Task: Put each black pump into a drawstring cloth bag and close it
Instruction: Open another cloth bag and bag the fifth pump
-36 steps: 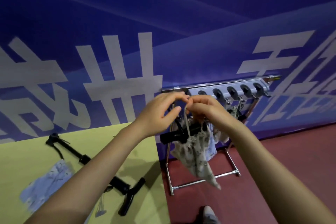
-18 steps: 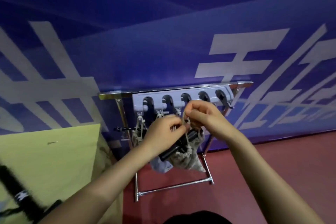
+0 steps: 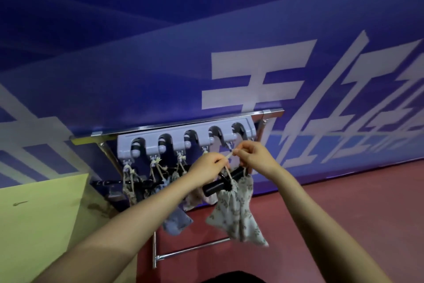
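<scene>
Open red floor (image 3: 344,225) lies right of the metal rack (image 3: 160,257); the yellow table (image 3: 41,225) edges its left. The floral drawstring bag (image 3: 236,214) hangs below both hands, its black pump (image 3: 215,187) protruding leftward, roughly horizontal. Left hand (image 3: 206,166) and right hand (image 3: 254,156) pinch its drawstring (image 3: 229,156) beneath the hook rail (image 3: 183,140).
</scene>
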